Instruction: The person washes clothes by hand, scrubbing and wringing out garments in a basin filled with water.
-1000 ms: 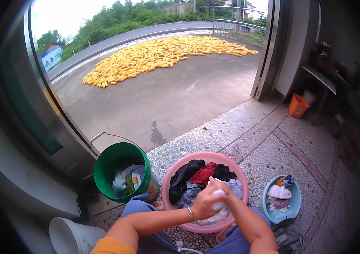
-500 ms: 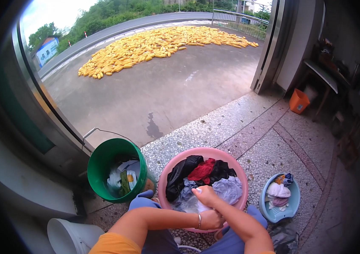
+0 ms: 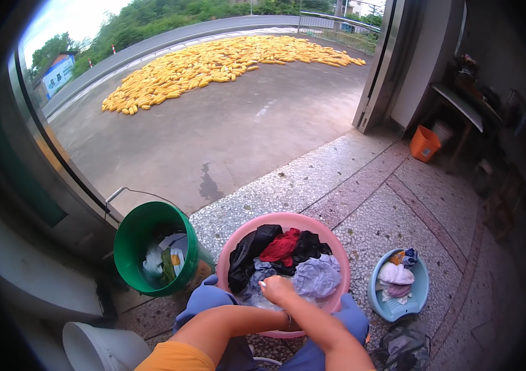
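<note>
A pink basin (image 3: pixel 344 272) full of wet clothes stands between my knees. Black cloth (image 3: pixel 250 253), a red garment (image 3: pixel 280 246) and light lavender-blue fabric (image 3: pixel 317 276) lie in it. My right hand (image 3: pixel 278 292) is closed in a fist over the near part of the basin. A small white bit shows at its thumb; what the fingers grip is hidden. My left forearm (image 3: pixel 238 323), with a bracelet at the wrist, crosses beneath the right one. The left hand itself is behind my right forearm, low at the basin's near side, so its fingers do not show.
To the left stands a green bucket (image 3: pixel 128 247) with clothes inside, and a white bucket (image 3: pixel 83 346) nearer. At right are a small blue basin (image 3: pixel 422 290) of clothes and a dark, sheer heap (image 3: pixel 404 346). Beyond the doorway lie corn cobs (image 3: pixel 213 65). An orange bin (image 3: pixel 424 143) stands far right.
The whole view has shifted, so everything sits further left. My left hand, earlier showing as a fist beside the right forearm, is now covered by that forearm. The right hand stays closed.
</note>
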Available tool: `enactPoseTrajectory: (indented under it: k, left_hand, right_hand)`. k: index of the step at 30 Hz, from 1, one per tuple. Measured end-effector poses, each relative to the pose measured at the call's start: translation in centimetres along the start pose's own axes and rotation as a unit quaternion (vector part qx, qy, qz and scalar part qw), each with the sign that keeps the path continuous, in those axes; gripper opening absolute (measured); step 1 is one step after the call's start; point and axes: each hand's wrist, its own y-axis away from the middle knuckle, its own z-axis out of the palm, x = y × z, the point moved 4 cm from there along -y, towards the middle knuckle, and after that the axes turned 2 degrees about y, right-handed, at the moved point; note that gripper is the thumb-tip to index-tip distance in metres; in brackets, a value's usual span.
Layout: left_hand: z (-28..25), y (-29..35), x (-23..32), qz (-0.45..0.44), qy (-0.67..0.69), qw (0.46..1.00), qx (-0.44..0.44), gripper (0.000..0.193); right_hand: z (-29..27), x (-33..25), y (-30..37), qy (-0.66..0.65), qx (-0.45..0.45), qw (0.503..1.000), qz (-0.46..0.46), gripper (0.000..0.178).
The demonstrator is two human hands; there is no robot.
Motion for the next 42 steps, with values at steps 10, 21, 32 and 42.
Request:
enactPoseTrajectory:
  k: [10,21,32,42]
  left_hand:
    - [-0.2,0.8,-0.1,0.073,-0.118,0.990,-0.018,0.034]
    - [-14.0,4.1,-1.7,-0.088,0.029,0.981,0.168,0.024]
    - [-20.4,13.0,-8.3,-0.315,0.468,0.731,0.385,0.062]
    - [-36.4,26.6,-3.2,-0.345,0.377,0.568,0.645,0.057]
  right_hand:
    - [1.3,-0.9,-0.4,0.026,-0.015,1.000,0.003,0.037]
    - [-3.4,10.3,-0.8,-0.532,0.096,0.820,0.187,0.031]
    - [-4.4,6.0,3.5,-0.758,-0.182,0.622,0.078,0.051]
    - [-5.6,6.4,4.8,-0.672,-0.057,0.716,0.178,0.026]
